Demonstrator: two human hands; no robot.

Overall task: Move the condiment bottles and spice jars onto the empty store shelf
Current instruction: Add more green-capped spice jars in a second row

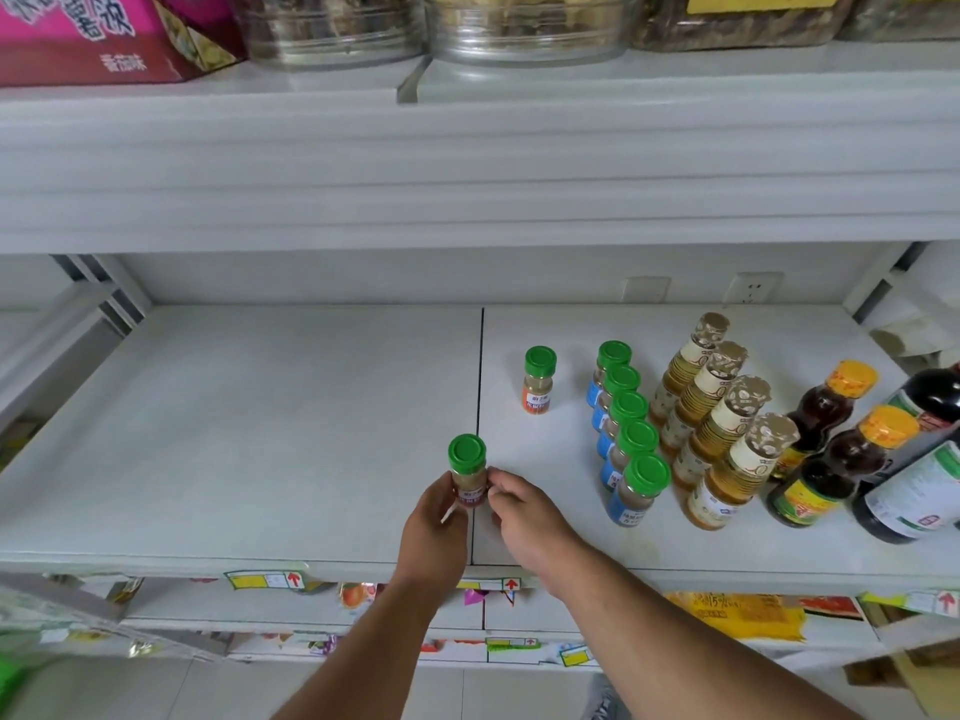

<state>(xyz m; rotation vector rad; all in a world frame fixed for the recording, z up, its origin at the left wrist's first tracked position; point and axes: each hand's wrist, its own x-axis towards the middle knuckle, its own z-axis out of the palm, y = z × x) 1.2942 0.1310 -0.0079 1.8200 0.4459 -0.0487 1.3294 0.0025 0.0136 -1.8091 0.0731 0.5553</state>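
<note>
Left hand (pixel 435 532) and right hand (pixel 519 511) both pinching one upright green-capped spice jar (pixel 468 472) near the shelf (pixel 234 433) front edge. Lone matching jar (pixel 538 379) ahead and slightly right of the hands; likely placement just before it, right hand nearer.

A green-capped spice jar (pixel 467 472) stands upright near the white shelf's (pixel 260 433) front edge; another jar (pixel 538 379), blue-labelled jars (pixel 626 433) and bottles (pixel 722 423) line the right.
</note>
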